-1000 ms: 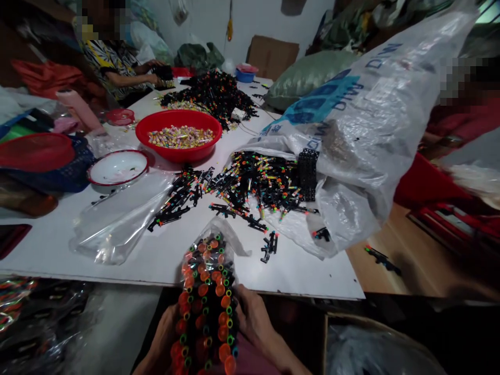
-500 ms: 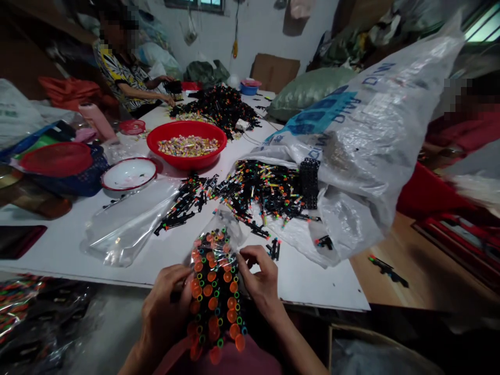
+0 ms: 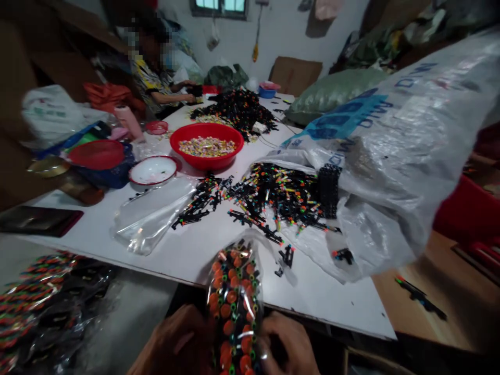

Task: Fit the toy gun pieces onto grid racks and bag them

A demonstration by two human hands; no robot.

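Close to my body, between both hands, is a clear plastic bag (image 3: 236,302) packed with small black toy guns whose orange and green round ends show through the film. My left hand (image 3: 183,336) is curled against the bag's left side, its fingertips in shadow. On the opposite side my right hand (image 3: 287,341) grips the film, thumb toward me. The bag's loose upper end lies over the table edge. Just beyond it are a few loose toy guns (image 3: 287,258), and a larger heap of them (image 3: 281,192) spills from a big white woven sack (image 3: 394,156).
A red basin (image 3: 207,162) of small colourful pieces and a white enamel plate (image 3: 152,172) stand left of centre. Flat clear bags (image 3: 156,213) lie before them. A co-worker (image 3: 156,78) sits at the far left. Filled bags (image 3: 47,307) lie below the table at left.
The filled bag and both hands have come lower and nearer my body. The bag's film now covers the toy guns' ends more fully. My view has shifted left.
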